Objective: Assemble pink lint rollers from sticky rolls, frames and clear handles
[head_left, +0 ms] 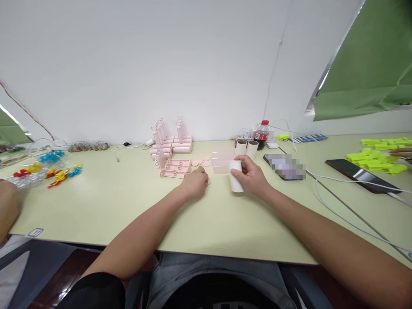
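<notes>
While gripping white tube [236,180] in right hand [255,175] between long edges of worktop [231,227], touching pink piece [209,181] with curled left hand [195,183]; cannot tell whether pinching

person's right hand [253,177] wrapped round white tube [236,183], tube leaning slightly. left hand [194,183] low over table [206,231], fingertips at small pink piece [209,181]; grip there partly hidden. pink trays [172,174] just beside left hand, pink discs [201,162] behind it. see-through pinkish box [220,165] beyond, between hands. two more tubes [252,150] standing near cola bottle [261,137]. dark-edged phone [285,167] right of right hand. far right: bright yellow pieces [367,162], another person's fingers [402,153]. far left: someone's hand [7,204] near colourful pieces [61,175].
</notes>
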`<action>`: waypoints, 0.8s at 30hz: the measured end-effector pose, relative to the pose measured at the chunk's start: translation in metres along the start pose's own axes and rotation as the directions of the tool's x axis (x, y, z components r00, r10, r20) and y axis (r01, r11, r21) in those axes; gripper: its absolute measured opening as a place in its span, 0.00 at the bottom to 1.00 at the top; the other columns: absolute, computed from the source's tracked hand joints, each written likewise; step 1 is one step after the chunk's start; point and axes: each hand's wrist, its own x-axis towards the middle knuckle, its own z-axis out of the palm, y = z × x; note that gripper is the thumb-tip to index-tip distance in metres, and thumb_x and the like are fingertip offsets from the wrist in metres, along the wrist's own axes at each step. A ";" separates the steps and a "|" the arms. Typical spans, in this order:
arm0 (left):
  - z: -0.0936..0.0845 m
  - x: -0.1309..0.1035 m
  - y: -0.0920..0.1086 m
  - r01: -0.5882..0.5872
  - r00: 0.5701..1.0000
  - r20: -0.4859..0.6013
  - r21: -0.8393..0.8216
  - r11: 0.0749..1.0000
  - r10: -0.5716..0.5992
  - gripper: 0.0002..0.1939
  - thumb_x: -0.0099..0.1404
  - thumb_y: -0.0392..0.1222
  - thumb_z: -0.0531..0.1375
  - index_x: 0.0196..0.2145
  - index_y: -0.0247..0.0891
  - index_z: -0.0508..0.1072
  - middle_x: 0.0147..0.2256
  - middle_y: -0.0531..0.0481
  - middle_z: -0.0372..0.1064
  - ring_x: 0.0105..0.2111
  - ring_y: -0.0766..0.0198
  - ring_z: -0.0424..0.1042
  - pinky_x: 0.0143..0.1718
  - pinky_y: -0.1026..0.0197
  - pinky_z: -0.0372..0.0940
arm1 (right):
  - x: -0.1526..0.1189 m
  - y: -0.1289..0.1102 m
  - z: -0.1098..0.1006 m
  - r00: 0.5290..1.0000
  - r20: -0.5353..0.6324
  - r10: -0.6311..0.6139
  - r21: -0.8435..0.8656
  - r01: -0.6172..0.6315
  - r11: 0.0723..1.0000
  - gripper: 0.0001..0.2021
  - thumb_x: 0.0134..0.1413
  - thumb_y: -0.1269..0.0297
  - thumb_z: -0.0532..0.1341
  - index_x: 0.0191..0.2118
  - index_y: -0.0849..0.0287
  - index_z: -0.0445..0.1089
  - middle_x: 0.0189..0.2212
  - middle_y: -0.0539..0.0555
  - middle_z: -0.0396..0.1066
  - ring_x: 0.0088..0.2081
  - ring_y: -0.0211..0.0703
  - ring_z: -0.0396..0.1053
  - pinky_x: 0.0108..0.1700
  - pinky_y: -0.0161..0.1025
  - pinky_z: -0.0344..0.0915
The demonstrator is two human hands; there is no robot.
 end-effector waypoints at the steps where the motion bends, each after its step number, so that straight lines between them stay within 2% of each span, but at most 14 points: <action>1: -0.001 0.000 0.000 -0.018 1.000 -0.014 -0.010 1.000 0.018 0.07 0.66 0.37 0.52 0.34 0.39 0.70 0.47 0.42 0.66 0.43 0.51 0.69 0.41 0.51 0.62 | 0.000 0.002 0.000 1.000 -0.005 -0.006 -0.014 0.006 1.000 0.18 0.52 0.54 0.62 0.48 0.54 0.65 0.28 0.48 0.68 0.28 0.41 0.64 0.30 0.37 0.63; 4: -0.003 -0.001 0.000 -0.073 0.996 -0.051 -0.078 0.994 0.069 0.08 0.68 0.37 0.48 0.38 0.39 0.66 0.45 0.43 0.68 0.40 0.54 0.69 0.37 0.54 0.62 | 0.001 0.006 0.000 1.000 -0.022 -0.021 0.000 0.021 1.000 0.18 0.54 0.55 0.60 0.49 0.53 0.65 0.30 0.49 0.69 0.29 0.41 0.65 0.31 0.38 0.63; 7: -0.004 -0.002 0.000 -0.091 0.995 -0.064 -0.180 0.979 0.080 0.10 0.71 0.41 0.45 0.42 0.40 0.65 0.40 0.44 0.70 0.37 0.54 0.69 0.36 0.54 0.61 | 0.003 0.008 0.000 1.000 -0.030 -0.002 0.080 0.005 0.997 0.15 0.53 0.55 0.61 0.46 0.54 0.66 0.30 0.49 0.68 0.29 0.41 0.65 0.30 0.37 0.64; 11: -0.003 -0.002 -0.001 -0.121 0.988 -0.123 -0.288 0.950 0.088 0.19 0.73 0.44 0.44 0.58 0.43 0.59 0.50 0.44 0.67 0.50 0.53 0.67 0.47 0.52 0.62 | 0.005 0.004 0.001 0.992 -0.060 0.111 0.220 -0.095 0.971 0.16 0.49 0.53 0.63 0.41 0.54 0.64 0.30 0.48 0.67 0.26 0.39 0.65 0.26 0.36 0.65; 13: -0.002 -0.002 -0.002 -0.136 0.986 -0.126 -0.266 0.954 0.106 0.21 0.74 0.45 0.42 0.61 0.49 0.57 0.52 0.46 0.65 0.53 0.54 0.64 0.50 0.50 0.60 | 0.007 0.002 0.001 0.980 -0.067 0.187 0.302 -0.159 0.940 0.18 0.46 0.52 0.65 0.38 0.55 0.62 0.30 0.48 0.67 0.27 0.40 0.67 0.24 0.37 0.67; 16: -0.002 -0.002 -0.003 -0.159 0.982 -0.138 -0.263 0.951 0.127 0.19 0.74 0.48 0.43 0.57 0.49 0.64 0.48 0.47 0.66 0.50 0.56 0.66 0.48 0.53 0.61 | 0.010 -0.001 0.000 0.954 -0.094 0.284 0.402 -0.225 0.888 0.19 0.44 0.51 0.67 0.36 0.55 0.61 0.29 0.47 0.67 0.28 0.40 0.69 0.23 0.36 0.69; 18: -0.002 -0.001 -0.003 -0.163 0.978 -0.179 -0.336 0.928 0.107 0.18 0.72 0.50 0.47 0.53 0.45 0.66 0.44 0.48 0.68 0.43 0.59 0.68 0.42 0.57 0.63 | 0.010 -0.002 0.000 0.936 -0.115 0.332 0.449 -0.250 0.858 0.19 0.44 0.52 0.67 0.35 0.56 0.61 0.28 0.46 0.68 0.28 0.40 0.69 0.22 0.35 0.70; 20: -0.003 -0.001 -0.003 -0.139 0.976 -0.213 -0.423 0.895 0.050 0.16 0.69 0.53 0.52 0.47 0.42 0.68 0.35 0.51 0.69 0.33 0.63 0.68 0.36 0.60 0.62 | 0.011 -0.002 -0.001 0.919 -0.127 0.373 0.489 -0.270 0.830 0.19 0.43 0.52 0.68 0.34 0.56 0.61 0.26 0.46 0.69 0.28 0.40 0.70 0.23 0.35 0.71; 22: -0.003 -0.001 -0.002 -0.114 0.971 -0.239 -0.501 0.858 -0.011 0.16 0.64 0.55 0.58 0.40 0.40 0.68 0.27 0.55 0.65 0.27 0.65 0.65 0.30 0.63 0.59 | 0.012 -0.003 -0.002 0.901 -0.140 0.411 0.525 -0.284 0.802 0.19 0.43 0.53 0.69 0.33 0.56 0.61 0.25 0.46 0.69 0.28 0.40 0.70 0.24 0.36 0.73; 24: -0.003 -0.001 -0.001 -0.128 0.959 -0.282 -0.550 0.826 -0.039 0.16 0.60 0.54 0.62 0.31 0.39 0.65 0.23 0.57 0.61 0.24 0.67 0.62 0.27 0.64 0.56 | 0.012 -0.003 -0.003 0.885 -0.162 0.437 0.543 -0.289 0.788 0.18 0.43 0.53 0.69 0.31 0.56 0.61 0.24 0.45 0.69 0.26 0.38 0.70 0.24 0.36 0.73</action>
